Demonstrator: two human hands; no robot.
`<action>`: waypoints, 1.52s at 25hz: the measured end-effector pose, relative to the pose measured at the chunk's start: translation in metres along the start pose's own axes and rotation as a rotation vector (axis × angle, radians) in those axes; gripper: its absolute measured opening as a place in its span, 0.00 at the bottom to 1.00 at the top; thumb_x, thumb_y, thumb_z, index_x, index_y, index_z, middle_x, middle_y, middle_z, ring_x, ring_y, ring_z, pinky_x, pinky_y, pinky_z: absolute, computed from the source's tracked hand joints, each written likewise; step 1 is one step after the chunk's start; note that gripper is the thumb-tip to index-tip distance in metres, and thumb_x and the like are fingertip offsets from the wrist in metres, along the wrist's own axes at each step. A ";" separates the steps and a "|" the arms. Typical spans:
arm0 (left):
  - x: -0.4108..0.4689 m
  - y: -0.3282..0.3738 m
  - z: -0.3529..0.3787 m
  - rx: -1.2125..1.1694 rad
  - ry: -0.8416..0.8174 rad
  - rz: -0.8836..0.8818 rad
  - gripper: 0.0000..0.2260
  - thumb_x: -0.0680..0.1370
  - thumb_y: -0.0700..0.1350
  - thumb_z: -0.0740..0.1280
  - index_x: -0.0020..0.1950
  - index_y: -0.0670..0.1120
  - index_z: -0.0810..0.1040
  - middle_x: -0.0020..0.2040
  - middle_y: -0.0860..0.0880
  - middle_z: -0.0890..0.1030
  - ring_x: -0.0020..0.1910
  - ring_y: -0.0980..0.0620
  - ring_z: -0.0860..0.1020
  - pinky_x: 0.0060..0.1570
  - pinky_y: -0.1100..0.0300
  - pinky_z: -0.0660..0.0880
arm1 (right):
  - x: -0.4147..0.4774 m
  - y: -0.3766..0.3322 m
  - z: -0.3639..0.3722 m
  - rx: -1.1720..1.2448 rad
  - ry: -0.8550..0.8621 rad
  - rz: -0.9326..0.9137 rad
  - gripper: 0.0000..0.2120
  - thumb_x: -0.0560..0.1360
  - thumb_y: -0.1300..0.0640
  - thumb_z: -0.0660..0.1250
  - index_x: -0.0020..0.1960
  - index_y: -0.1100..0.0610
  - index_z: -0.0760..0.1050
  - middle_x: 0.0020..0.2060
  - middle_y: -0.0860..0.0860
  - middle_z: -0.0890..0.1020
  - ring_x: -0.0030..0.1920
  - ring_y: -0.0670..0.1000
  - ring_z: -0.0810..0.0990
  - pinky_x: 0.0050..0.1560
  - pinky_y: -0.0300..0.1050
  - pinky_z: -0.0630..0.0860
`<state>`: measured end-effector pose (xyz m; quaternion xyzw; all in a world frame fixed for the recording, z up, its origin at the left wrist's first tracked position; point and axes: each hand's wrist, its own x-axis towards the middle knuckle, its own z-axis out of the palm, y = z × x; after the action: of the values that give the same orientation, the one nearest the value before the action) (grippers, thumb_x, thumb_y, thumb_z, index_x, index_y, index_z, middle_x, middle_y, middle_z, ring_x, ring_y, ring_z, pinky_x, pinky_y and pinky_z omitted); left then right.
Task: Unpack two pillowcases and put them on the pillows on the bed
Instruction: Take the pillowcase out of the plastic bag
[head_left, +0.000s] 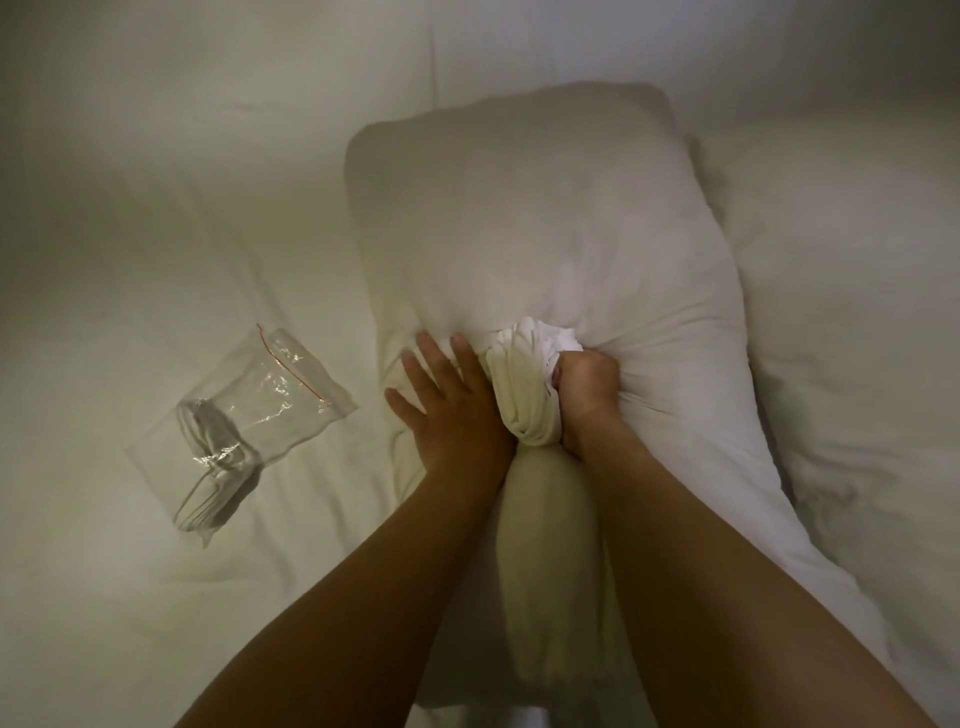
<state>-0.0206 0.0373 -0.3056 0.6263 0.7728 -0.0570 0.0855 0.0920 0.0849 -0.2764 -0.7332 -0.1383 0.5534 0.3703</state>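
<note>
Your right hand (587, 384) grips the bunched pillowcase (524, 389) in a fist, your left hand (447, 415) presses flat just beside it, and the pillow (519, 208) runs lengthwise away from you toward the far edge of the bed (156, 208).

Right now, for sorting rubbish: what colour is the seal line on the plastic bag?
Red, on the clear plastic bag; head view.

right hand (587, 387) clutching pillowcase (522, 395), left hand (452, 410) flat
</note>
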 end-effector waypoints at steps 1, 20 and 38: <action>0.001 0.000 0.002 0.009 0.013 -0.008 0.43 0.78 0.63 0.58 0.78 0.42 0.36 0.78 0.34 0.42 0.77 0.32 0.45 0.70 0.31 0.53 | -0.001 0.000 -0.001 0.002 -0.007 -0.019 0.15 0.78 0.58 0.63 0.34 0.57 0.74 0.29 0.50 0.75 0.29 0.51 0.71 0.31 0.41 0.67; -0.023 -0.008 -0.012 0.251 -0.047 -0.019 0.41 0.79 0.63 0.56 0.78 0.45 0.35 0.79 0.38 0.41 0.78 0.36 0.46 0.74 0.38 0.54 | -0.057 -0.012 -0.046 -0.260 -0.334 -0.156 0.09 0.73 0.58 0.66 0.52 0.59 0.78 0.44 0.52 0.81 0.43 0.52 0.78 0.38 0.40 0.73; -0.005 -0.008 0.008 0.231 -0.002 -0.050 0.34 0.84 0.54 0.54 0.78 0.39 0.36 0.78 0.32 0.47 0.76 0.30 0.51 0.69 0.31 0.59 | -0.026 -0.001 -0.078 -0.285 -0.410 -0.178 0.12 0.71 0.63 0.68 0.50 0.50 0.82 0.42 0.46 0.85 0.43 0.44 0.83 0.41 0.39 0.78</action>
<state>-0.0265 0.0290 -0.3121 0.6125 0.7763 -0.1484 0.0122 0.1549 0.0392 -0.2487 -0.6354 -0.3511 0.6305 0.2748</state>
